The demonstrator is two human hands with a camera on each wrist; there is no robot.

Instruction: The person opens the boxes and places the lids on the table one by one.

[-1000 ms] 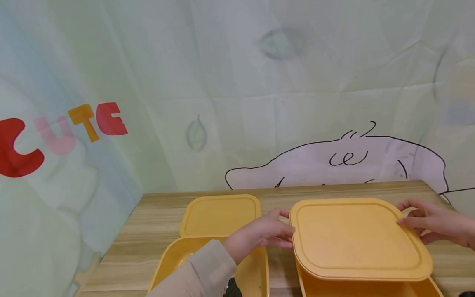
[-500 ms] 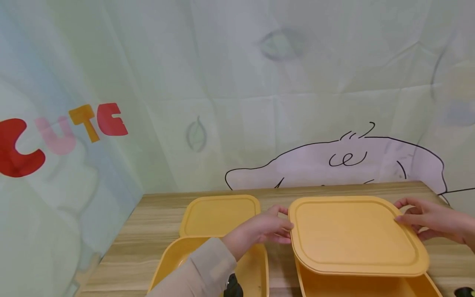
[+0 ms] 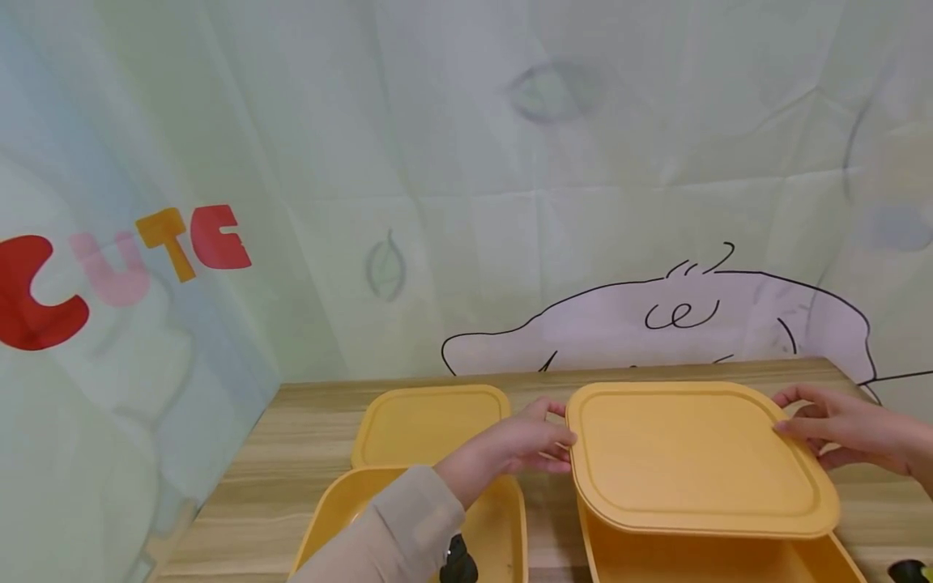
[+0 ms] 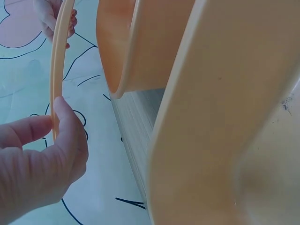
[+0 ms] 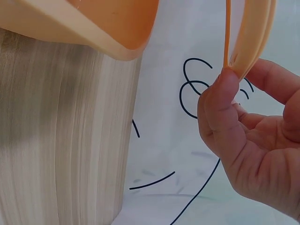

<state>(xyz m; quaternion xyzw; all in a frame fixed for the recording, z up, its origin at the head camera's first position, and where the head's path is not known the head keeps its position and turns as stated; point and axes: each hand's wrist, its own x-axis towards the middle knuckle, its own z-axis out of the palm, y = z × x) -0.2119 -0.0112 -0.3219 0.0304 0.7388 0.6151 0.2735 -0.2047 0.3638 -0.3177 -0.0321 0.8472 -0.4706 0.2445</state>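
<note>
A yellow-orange rectangular lid (image 3: 700, 453) with rounded corners is held up above a matching plastic box (image 3: 714, 559) at the right. My left hand (image 3: 535, 441) pinches the lid's left edge between thumb and fingers; the left wrist view shows this lid edge (image 4: 57, 70) side-on, clear of the box rim. On the opposite edge my right hand (image 3: 838, 425) pinches the lid too. In the right wrist view, thumb and fingers of the right hand (image 5: 258, 126) meet on the lid's rim (image 5: 255, 37). The box under the lid is partly covered from the head view.
Left of it stands a second yellow box (image 3: 513, 526), partly behind my left sleeve, with a black object (image 3: 459, 560) overlapping it. A second lid (image 3: 430, 425) lies behind that box on the wooden table (image 3: 291, 437). A small dark object (image 3: 907, 569) sits at the right edge.
Both hands and the lid have shifted slightly up and to the left in the head view. The grip on the lid stays the same.
</note>
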